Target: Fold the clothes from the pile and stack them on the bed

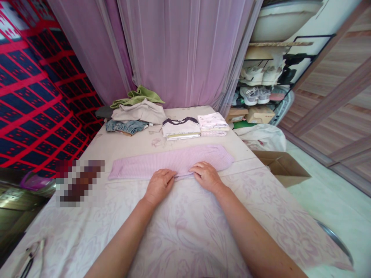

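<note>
Pale pink ribbed pants [139,164] lie across the cloth-covered table, folded lengthwise into a long strip, with the narrower leg end to the left. My left hand [160,185] is closed at the middle of their near edge, fingertips pinching the fabric. A short way to the right, my right hand [206,175] pinches the same edge, its fingers bent over the cloth. The undersides of both grips are hidden. Beyond the pants sit a folded white shirt with a dark collar [181,127] and a stack of folded light pink clothes [213,121].
A loose heap of clothes [139,112] lies at the back left. Purple curtains [185,50] hang behind the table. To the right are a shoe rack [261,83] and a cardboard box [284,166] on the floor. Glasses [30,256] lie at the near left corner; a pixelated patch hides the left edge.
</note>
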{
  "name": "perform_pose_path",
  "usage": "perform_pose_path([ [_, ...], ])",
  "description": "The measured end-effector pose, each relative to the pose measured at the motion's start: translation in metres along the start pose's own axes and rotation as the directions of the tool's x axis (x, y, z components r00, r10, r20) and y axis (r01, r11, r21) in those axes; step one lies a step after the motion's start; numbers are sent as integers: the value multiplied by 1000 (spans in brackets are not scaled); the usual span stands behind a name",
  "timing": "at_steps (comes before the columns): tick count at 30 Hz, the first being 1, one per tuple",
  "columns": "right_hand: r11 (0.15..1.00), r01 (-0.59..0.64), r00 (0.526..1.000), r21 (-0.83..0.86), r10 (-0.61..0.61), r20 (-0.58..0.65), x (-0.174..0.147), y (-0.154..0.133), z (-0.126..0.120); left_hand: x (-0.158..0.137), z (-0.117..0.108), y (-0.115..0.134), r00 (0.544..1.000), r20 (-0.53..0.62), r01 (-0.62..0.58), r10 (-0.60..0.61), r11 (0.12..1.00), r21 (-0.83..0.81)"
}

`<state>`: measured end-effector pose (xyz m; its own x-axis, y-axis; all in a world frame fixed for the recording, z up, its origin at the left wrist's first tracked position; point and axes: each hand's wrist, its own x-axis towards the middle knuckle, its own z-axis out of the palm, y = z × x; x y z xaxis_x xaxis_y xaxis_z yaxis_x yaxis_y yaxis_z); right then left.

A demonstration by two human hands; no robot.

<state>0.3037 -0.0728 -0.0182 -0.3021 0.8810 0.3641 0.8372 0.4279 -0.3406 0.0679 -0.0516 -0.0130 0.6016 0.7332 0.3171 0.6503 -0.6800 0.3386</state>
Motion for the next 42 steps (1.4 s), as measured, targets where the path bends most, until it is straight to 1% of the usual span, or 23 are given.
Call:
perform_pose_path([
  [3, 1000, -11, 1000, 14, 11, -3, -1, -1, -1, -10, -8, -15, 996, -44, 80, -83, 994, -75],
  [6, 1000, -21, 1000, -7, 21, -12, 0, -5, -1, -16, -11, -22, 996, -65, 51, -57, 993, -103],
  [8, 1000, -13, 1000, -22, 13, -16, 1, -7, 0, -17, -11, -19, 998, -67, 11, -16, 998, -68],
  [11, 999, -14, 999, -36, 13, -36, 3, -8, 3, -15, -9, -6, 997, -65, -27, 28, 999, 20],
  [14, 998, -50, 997, -35, 48, -61, 5, -7, 7, -9, -6, 5, 995, -77, -51, 57, 996, 78],
  [17, 994, -104, 993, -39, 102, -57, 9, -7, 10, -2, -3, 9, 996, -70, -54, 62, 992, 113],
  [20, 984, -172, 985, -42, 170, -30, 14, -7, 8, 5, -2, 6, 998, -57, -25, 32, 992, 128],
  [25, 965, -255, 962, -64, 260, 86, 30, -9, -7, 13, -9, -1, 999, -48, -5, 12, 990, 140],
  [27, 953, -293, 947, -78, 301, 111, 38, -7, -12, 15, -13, -2, 998, -55, 2, 7, 988, 153],
  [31, 927, -361, 919, -100, 372, 130, 52, -2, -13, 15, -18, 7, 996, -86, -7, 21, 987, 160],
  [34, 917, -386, 908, -96, 396, 134, 57, 2, -11, 12, -11, 23, 996, -17, -80, 83, 987, 137],
  [37, 911, -408, 904, -50, 411, 119, 58, 2, -12, 10, 7, 38, 991, 55, -132, 126, 983, 131],
  [40, 911, -410, 907, 36, 403, 125, 56, 2, -16, 11, 25, 45, 988, 106, -130, 115, 980, 147],
  [42, 915, -394, 914, 88, 380, 143, 55, 5, -18, 13, 33, 46, 988, 130, -107, 87, 982, 155],
])
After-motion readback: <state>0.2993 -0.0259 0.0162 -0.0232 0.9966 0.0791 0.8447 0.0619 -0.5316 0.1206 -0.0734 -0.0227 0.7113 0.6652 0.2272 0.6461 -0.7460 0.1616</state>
